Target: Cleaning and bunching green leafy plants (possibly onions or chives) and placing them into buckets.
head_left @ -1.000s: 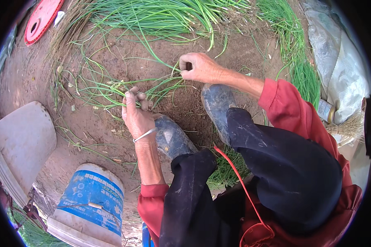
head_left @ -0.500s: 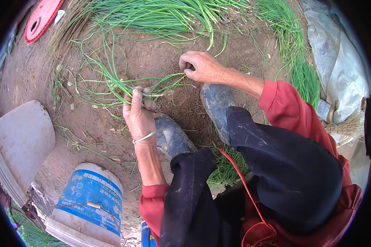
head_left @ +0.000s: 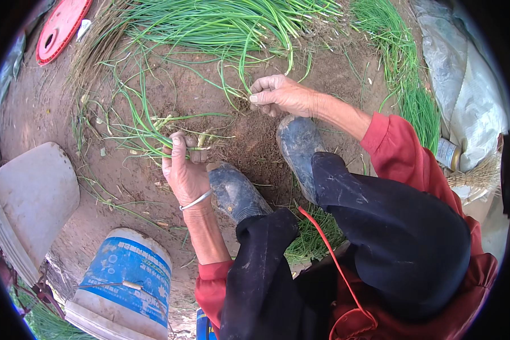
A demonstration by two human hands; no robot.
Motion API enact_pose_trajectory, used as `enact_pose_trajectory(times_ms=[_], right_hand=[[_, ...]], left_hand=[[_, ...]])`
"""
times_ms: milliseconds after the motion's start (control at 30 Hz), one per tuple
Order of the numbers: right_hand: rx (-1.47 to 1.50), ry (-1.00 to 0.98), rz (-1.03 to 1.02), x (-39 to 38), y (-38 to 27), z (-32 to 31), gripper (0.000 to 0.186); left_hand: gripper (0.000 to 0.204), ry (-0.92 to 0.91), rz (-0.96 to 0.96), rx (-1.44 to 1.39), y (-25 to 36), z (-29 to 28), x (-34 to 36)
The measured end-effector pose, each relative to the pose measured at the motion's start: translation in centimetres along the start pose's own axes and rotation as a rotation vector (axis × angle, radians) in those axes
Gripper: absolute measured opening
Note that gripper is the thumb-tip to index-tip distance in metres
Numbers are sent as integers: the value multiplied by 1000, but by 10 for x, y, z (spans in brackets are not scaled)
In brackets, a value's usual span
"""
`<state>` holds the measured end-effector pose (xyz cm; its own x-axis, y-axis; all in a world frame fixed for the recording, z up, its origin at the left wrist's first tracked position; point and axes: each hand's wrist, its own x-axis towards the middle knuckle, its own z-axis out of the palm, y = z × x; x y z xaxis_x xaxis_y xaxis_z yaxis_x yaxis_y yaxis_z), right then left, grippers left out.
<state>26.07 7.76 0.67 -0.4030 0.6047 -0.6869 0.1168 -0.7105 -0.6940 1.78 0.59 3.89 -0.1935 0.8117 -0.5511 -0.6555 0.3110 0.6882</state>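
My left hand [head_left: 188, 177], with a white band at the wrist, is closed around a small bunch of green onions [head_left: 137, 120]. The long thin leaves fan out up and to the left, over the soil. To the right, above the toe of a boot, my right hand [head_left: 280, 95] pinches thin green onion stalks [head_left: 230, 89] between thumb and fingertips. Soil-covered root ends show close to those fingertips. Beyond both hands lies a large heap of green onions [head_left: 209, 25], its pale ends pointing right.
My muddy boots [head_left: 237, 190] stand on bare soil scattered with trimmings. At the left are a white container [head_left: 37, 190] and a blue-and-white bucket [head_left: 127, 277]. A red lid [head_left: 62, 28] lies far left. More greens [head_left: 408, 79], plastic sheeting [head_left: 464, 85] and a can [head_left: 447, 153] are right.
My right hand, formerly at leaves beside the left hand's bunch, now pinches stalks near the heap. My left hand has shifted slightly left and down with its bunch.
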Motion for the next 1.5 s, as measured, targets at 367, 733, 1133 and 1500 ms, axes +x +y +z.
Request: enact_pose_trajectory(times_ms=[367, 733, 1133, 1500], right_hand=[[268, -139, 27, -5, 8, 7, 26], [115, -266, 34, -19, 1, 35, 27], [-695, 503, -318, -25, -11, 7, 31], [-236, 648, -50, -10, 15, -41, 35]], left_hand=[[23, 5, -85, 90, -16, 4, -1], [18, -77, -165, 167, -30, 18, -3], [19, -201, 11, -174, 11, -5, -2], [25, -168, -59, -71, -7, 4, -1]])
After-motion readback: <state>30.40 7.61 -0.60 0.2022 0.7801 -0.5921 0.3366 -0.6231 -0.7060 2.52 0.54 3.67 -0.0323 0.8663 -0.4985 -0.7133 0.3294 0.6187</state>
